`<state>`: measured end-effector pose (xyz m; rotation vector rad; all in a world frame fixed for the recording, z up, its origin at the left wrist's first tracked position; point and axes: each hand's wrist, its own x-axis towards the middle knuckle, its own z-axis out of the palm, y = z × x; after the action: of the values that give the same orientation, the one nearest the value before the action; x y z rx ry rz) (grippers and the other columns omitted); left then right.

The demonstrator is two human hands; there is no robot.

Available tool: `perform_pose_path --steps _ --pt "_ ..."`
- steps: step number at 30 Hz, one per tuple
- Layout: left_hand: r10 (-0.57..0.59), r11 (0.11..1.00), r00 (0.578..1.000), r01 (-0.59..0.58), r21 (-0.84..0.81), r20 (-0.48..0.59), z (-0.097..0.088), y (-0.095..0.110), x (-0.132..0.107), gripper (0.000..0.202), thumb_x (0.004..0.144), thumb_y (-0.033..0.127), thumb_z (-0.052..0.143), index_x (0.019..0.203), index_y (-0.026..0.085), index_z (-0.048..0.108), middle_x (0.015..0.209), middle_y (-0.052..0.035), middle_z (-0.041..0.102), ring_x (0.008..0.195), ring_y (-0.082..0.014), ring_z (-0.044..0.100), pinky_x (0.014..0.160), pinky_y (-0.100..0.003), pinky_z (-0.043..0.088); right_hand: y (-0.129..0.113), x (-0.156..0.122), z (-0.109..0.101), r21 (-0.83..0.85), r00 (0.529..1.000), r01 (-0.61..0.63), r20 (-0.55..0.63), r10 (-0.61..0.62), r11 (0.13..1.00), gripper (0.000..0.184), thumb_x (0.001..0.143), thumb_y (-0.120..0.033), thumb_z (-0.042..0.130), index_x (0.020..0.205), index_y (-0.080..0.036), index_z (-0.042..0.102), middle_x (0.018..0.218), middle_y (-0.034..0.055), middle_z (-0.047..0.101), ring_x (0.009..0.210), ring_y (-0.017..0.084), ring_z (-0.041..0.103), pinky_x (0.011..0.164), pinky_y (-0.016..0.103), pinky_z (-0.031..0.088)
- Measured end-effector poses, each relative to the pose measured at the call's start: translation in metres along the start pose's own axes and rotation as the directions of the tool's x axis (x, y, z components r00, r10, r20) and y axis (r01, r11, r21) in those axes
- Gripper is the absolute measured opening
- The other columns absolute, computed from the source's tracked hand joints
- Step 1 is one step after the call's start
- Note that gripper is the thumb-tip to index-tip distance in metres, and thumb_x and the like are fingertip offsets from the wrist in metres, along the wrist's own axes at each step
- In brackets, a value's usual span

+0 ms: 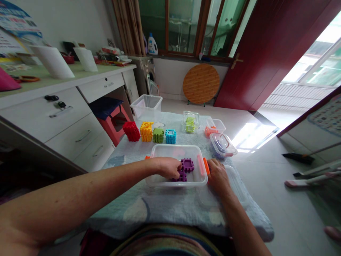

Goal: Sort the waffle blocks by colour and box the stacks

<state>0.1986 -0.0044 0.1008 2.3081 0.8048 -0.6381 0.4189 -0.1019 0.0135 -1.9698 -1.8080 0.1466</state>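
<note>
My left hand (169, 168) reaches over the near left side into a clear plastic box (162, 151), its fingers closed on a purple interlocking block tile (182, 176). Partly hidden by the fingers, that tile lies beside a second purple tile (188, 165) on the box floor. At the box's right end, my right hand (217, 174) grips the orange latch (206, 166); some of its fingers are hidden. Behind the box stand stacks of block tiles in a row: red (131, 131), yellow (146, 131), green (158, 135) and blue (171, 136).
A larger clear bin (147, 106) stands at the table's back left. Small clear containers with lime (190, 124) and orange pieces (211, 131) stand back right, near a lidded box with a handle (223, 144). A clear lid (236, 183) lies under my right forearm.
</note>
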Motion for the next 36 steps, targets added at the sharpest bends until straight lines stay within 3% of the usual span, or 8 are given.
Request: perform_pose_path --steps 8,16,21,26,36 --pt "0.002 1.0 1.0 -0.002 0.002 -0.009 0.004 -0.005 0.003 0.053 0.064 0.039 0.063 0.114 0.02 0.063 0.102 -0.0054 0.069 0.084 -0.0226 0.062 0.062 -0.026 0.042 -0.001 0.0 -0.001 -0.013 1.0 -0.01 0.012 0.01 1.0 0.017 0.09 -0.022 0.047 0.082 -0.021 0.062 0.09 0.006 0.063 0.085 0.019 0.054 0.079 0.03 0.037" --pt "0.002 0.999 1.0 -0.002 -0.049 0.004 0.003 -0.005 0.0 0.064 0.059 0.033 0.071 0.121 0.02 0.059 0.112 -0.007 0.067 0.095 -0.0249 0.061 0.073 -0.027 0.046 0.0 0.0 0.0 0.008 1.0 -0.001 0.003 0.001 1.0 0.018 0.091 -0.024 0.045 0.082 -0.021 0.061 0.089 0.0058 0.062 0.085 0.019 0.054 0.079 0.03 0.037" --pt "0.005 0.998 1.0 -0.005 -0.069 -0.01 0.002 -0.005 -0.002 0.055 0.063 0.032 0.067 0.116 0.019 0.061 0.108 -0.0054 0.068 0.092 -0.0225 0.06 0.07 -0.025 0.044 -0.001 0.0 -0.002 0.015 1.0 0.001 0.005 -0.001 1.0 0.018 0.09 -0.024 0.046 0.081 -0.021 0.062 0.09 0.0063 0.062 0.084 0.019 0.054 0.077 0.03 0.037" --pt "0.001 0.994 1.0 -0.001 -0.112 0.004 0.001 -0.005 0.001 0.043 0.066 0.033 0.06 0.106 0.016 0.064 0.09 -0.003 0.068 0.078 -0.0195 0.059 0.06 -0.025 0.039 -0.003 -0.001 -0.003 0.001 1.0 -0.002 0.013 0.002 1.0 0.02 0.092 -0.024 0.045 0.083 -0.021 0.062 0.09 0.0061 0.062 0.085 0.019 0.054 0.078 0.03 0.036" --pt "-0.042 0.988 0.997 0.05 -0.145 0.057 0.002 -0.004 0.009 0.02 0.067 0.03 0.058 0.081 0.017 0.062 0.07 0.0005 0.058 0.067 -0.0164 0.053 0.053 -0.026 0.033 0.0 0.0 -0.001 0.003 1.0 0.005 0.011 -0.005 1.0 0.019 0.091 -0.023 0.046 0.083 -0.021 0.063 0.09 0.006 0.063 0.086 0.019 0.054 0.078 0.029 0.036"
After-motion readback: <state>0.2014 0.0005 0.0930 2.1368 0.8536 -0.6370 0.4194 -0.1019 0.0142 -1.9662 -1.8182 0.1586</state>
